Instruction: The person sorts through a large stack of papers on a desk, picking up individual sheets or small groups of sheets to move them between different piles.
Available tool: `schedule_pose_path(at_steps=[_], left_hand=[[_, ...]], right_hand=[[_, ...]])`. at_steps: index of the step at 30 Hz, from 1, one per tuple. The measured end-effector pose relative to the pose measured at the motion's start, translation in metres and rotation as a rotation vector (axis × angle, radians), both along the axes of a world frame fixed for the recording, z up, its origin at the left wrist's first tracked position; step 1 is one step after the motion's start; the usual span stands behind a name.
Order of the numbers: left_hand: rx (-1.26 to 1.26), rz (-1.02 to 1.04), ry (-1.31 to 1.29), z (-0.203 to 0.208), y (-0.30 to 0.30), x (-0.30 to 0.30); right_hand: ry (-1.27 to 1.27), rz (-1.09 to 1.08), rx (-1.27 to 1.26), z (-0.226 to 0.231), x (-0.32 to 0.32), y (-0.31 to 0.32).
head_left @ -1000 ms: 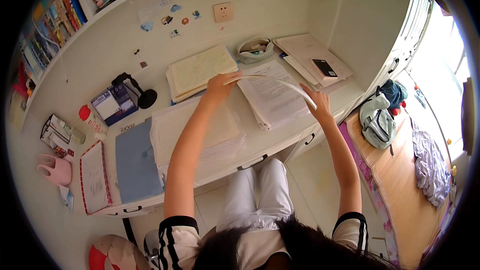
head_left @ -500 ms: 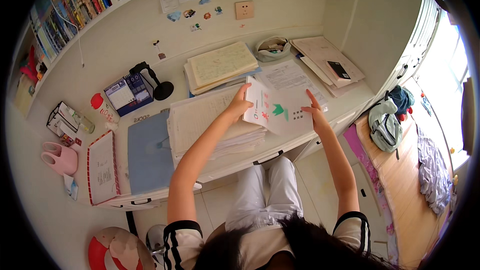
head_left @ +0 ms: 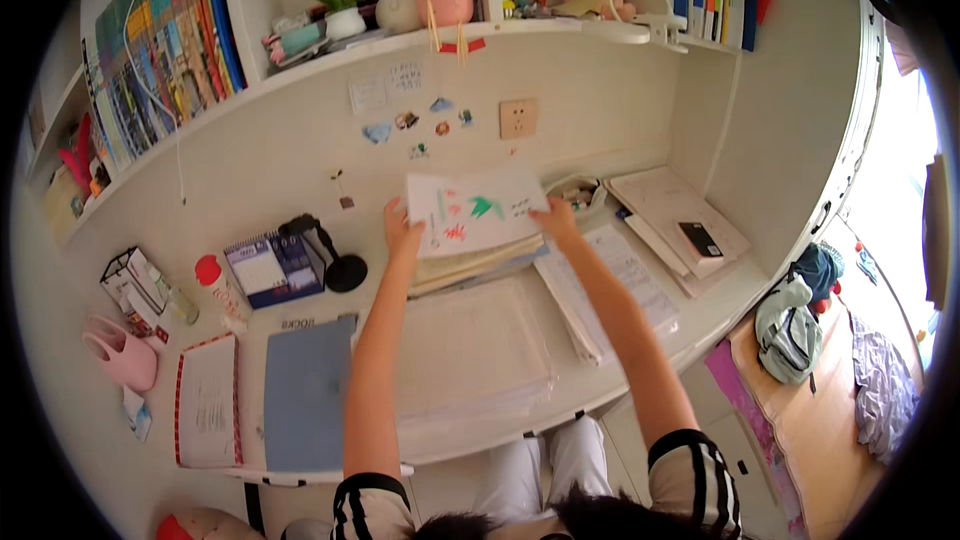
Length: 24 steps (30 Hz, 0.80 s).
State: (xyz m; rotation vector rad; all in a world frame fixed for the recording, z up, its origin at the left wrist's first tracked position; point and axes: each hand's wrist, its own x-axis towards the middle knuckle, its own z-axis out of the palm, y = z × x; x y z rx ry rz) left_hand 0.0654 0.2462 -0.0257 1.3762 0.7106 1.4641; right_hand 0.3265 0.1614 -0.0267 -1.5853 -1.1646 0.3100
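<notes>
L hand (head_left: pixel 402 230) & R hand (head_left: pixel 556 220) are now holding the drawing sheet (head_left: pixel 478 208) up over the book pile (head_left: pixel 470 262) at the desk back, fingers pinching its side edges; 1 s ago it was lying lower, mid-desk. Left: pink cup (head_left: pixel 120 354), box (head_left: pixel 135 280), red-capped bottle (head_left: pixel 212 280), desk calendar (head_left: pixel 270 268), blue folder (head_left: pixel 305 390). Wall: stickers (head_left: pixel 410 122), beige socket (head_left: pixel 518 118).

We see a white carton (head_left: pixel 143 287) standing at the surface's far left, a blue-and-white desk calendar (head_left: pixel 272 268) near it, and white paper labels (head_left: pixel 385 90) stuck on the wall under the shelf.
</notes>
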Motion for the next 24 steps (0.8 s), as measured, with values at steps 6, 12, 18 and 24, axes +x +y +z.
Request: schedule_pose_path(at_steps=[6, 12, 18, 24], left_hand=[[0.094, 0.301, 0.486, -0.058, 0.015, 0.010], [0.193, 0.038, 0.411, 0.000, -0.066, 0.088], [-0.397, -0.456, 0.438, -0.050, -0.159, 0.186], [-0.647, -0.053, 0.582, -0.077, -0.202, 0.215]], right_hand=[[0.068, -0.064, 0.087, -0.058, 0.017, 0.025], [-0.401, -0.337, -0.044, -0.077, 0.131, -0.076], [-0.093, -0.314, -0.493, -0.082, 0.166, -0.189], [0.011, -0.124, -0.380, -0.091, 0.160, -0.229]])
